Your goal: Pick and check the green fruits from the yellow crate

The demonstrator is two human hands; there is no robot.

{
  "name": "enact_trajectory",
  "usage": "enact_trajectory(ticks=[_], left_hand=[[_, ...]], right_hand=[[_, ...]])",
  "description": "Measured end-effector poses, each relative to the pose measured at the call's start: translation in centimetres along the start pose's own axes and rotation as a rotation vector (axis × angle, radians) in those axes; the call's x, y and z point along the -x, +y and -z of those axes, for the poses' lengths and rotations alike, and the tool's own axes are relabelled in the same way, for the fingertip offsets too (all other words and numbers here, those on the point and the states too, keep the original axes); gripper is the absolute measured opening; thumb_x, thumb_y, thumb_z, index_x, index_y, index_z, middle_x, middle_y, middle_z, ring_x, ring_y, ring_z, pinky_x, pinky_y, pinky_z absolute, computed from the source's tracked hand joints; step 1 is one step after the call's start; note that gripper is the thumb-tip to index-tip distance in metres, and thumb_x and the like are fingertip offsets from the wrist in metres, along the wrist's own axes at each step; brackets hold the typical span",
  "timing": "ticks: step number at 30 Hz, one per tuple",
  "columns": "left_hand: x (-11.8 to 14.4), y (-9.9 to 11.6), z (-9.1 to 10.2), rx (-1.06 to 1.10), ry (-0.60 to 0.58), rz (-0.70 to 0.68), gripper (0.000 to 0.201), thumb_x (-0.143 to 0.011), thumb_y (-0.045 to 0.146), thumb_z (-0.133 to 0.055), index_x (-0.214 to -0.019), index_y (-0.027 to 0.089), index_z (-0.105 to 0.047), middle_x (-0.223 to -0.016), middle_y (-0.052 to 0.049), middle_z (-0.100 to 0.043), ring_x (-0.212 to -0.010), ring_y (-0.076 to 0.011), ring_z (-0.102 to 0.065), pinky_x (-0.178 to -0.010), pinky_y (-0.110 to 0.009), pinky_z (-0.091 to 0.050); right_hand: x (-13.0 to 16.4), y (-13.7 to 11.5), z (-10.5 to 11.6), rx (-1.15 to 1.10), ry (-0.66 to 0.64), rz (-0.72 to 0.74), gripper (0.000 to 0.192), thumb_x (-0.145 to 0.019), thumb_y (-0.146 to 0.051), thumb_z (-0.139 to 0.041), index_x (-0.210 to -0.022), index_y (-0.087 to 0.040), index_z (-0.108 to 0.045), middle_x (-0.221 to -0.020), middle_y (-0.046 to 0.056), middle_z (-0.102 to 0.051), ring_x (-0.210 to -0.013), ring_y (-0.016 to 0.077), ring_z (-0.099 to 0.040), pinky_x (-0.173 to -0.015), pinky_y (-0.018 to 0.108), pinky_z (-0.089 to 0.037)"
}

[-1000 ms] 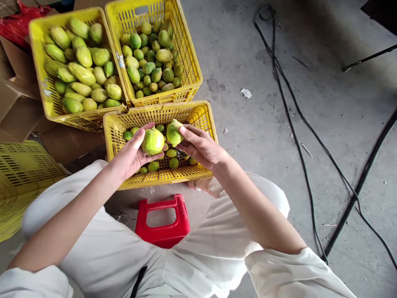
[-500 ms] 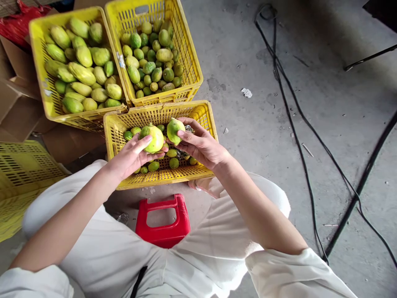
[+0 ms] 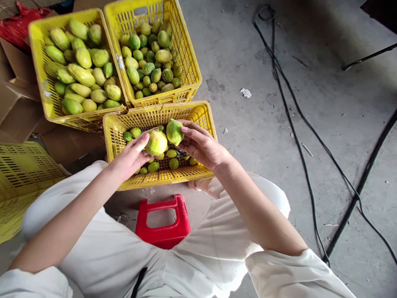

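My left hand (image 3: 130,156) grips a round yellow-green fruit (image 3: 156,142) over the near yellow crate (image 3: 161,179). Close beside it, my right hand (image 3: 201,145) holds a second, smaller green fruit (image 3: 174,131), and the two fruits almost touch. Several small green fruits (image 3: 153,166) lie on the crate's bottom under both hands. Behind it stand two fuller yellow crates: the left one (image 3: 40,89) holds large oblong fruits, the right one (image 3: 189,62) holds smaller round ones.
A red plastic stool (image 3: 163,225) sits between my knees. Another yellow crate (image 3: 21,174) and cardboard (image 3: 15,111) are at the left. Black cables (image 3: 294,120) run across the grey concrete floor on the right.
Both hands stay over the near crate, turning their fruits slightly; the left fruit rose a little, then dropped back lower beside the right one.
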State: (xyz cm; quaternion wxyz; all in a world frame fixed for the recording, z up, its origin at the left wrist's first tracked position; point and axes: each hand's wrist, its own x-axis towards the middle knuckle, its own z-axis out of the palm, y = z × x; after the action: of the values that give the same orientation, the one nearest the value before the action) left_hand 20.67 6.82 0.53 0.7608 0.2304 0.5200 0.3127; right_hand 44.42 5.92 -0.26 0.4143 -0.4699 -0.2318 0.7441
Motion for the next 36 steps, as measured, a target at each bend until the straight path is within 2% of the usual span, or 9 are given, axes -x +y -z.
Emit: enact_trajectory(ticks=[7,13,19,23,26,28,31,36], left_hand=[[0.34,0.32,0.01,0.006,-0.043,-0.001,0.037,-0.098,0.048,-0.094,-0.124,0.024,-0.083,-0.142,-0.014,-0.086,-0.139,-0.0391,-0.081,-0.109,-0.05,-0.074],[0.72,0.54,0.16,-0.044,-0.101,-0.021,0.057,-0.08,0.04,-0.11,-0.123,0.021,-0.079,-0.135,-0.013,-0.087,-0.128,-0.035,-0.086,-0.109,-0.044,-0.074],[0.54,0.38,0.61,0.018,-0.082,-0.019,0.057,-0.074,0.046,-0.114,-0.111,0.02,-0.079,-0.131,-0.012,-0.087,-0.134,-0.0359,-0.083,-0.104,-0.042,-0.075],[0.46,0.22,0.43,0.031,-0.064,-0.006,0.044,-0.086,0.048,-0.106,-0.114,0.023,-0.083,-0.133,-0.008,-0.088,-0.146,-0.038,-0.077,-0.108,-0.043,-0.073],[0.3,0.11,0.26,0.031,-0.032,0.004,0.037,-0.093,0.049,-0.1,-0.115,0.024,-0.084,-0.134,-0.009,-0.088,-0.149,-0.0396,-0.075,-0.111,-0.047,-0.073],[0.18,0.13,0.19,0.04,-0.014,0.004,0.036,-0.094,0.048,-0.099,-0.116,0.023,-0.084,-0.136,-0.011,-0.088,-0.147,-0.0386,-0.077,-0.111,-0.047,-0.073],[0.12,0.32,0.08,0.064,-0.01,0.003,0.037,-0.096,0.046,-0.098,-0.12,0.023,-0.082,-0.141,-0.012,-0.087,-0.141,-0.0357,-0.081,-0.11,-0.046,-0.074],[0.41,0.64,-0.09,0.061,-0.042,-0.001,0.039,-0.096,0.045,-0.096,-0.123,0.022,-0.081,-0.138,-0.014,-0.087,-0.139,-0.0392,-0.083,-0.109,-0.048,-0.074]], right_hand=[[0.19,-0.16,-0.29,-0.006,-0.061,-0.016,0.055,-0.073,-0.057,-0.111,-0.11,-0.029,-0.082,-0.118,0.003,-0.086,-0.123,0.0281,-0.081,-0.11,0.042,-0.07],[0.23,-0.36,-0.5,-0.015,-0.081,-0.004,0.054,-0.073,-0.058,-0.11,-0.11,-0.029,-0.083,-0.116,0.004,-0.088,-0.122,0.0298,-0.084,-0.112,0.044,-0.07],[0.22,-0.41,-0.23,-0.031,-0.058,0.008,0.05,-0.08,-0.055,-0.104,-0.118,-0.031,-0.081,-0.117,0.004,-0.089,-0.12,0.0323,-0.086,-0.1,0.045,-0.075],[0.18,-0.49,-0.22,-0.04,-0.044,0.001,0.042,-0.087,-0.052,-0.099,-0.119,-0.033,-0.079,-0.106,0.0,-0.086,-0.107,0.0269,-0.088,-0.088,0.038,-0.074],[0.17,-0.57,-0.3,-0.032,-0.052,0.004,0.036,-0.088,-0.049,-0.097,-0.114,-0.032,-0.079,-0.103,-0.001,-0.085,-0.107,0.0257,-0.086,-0.085,0.034,-0.072],[0.21,-0.62,-0.36,-0.036,-0.046,0.03,0.041,-0.083,-0.048,-0.102,-0.111,-0.032,-0.077,-0.109,0.0,-0.085,-0.113,0.0267,-0.085,-0.09,0.035,-0.072],[0.32,-0.64,-0.39,-0.037,-0.02,0.068,0.057,-0.071,-0.047,-0.112,-0.111,-0.034,-0.073,-0.116,-0.001,-0.084,-0.12,0.0279,-0.083,-0.102,0.04,-0.072],[0.42,-0.47,-0.18,-0.016,-0.045,0.055,0.067,-0.066,-0.043,-0.116,-0.114,-0.036,-0.07,-0.115,-0.002,-0.081,-0.125,0.0273,-0.08,-0.107,0.042,-0.069]])
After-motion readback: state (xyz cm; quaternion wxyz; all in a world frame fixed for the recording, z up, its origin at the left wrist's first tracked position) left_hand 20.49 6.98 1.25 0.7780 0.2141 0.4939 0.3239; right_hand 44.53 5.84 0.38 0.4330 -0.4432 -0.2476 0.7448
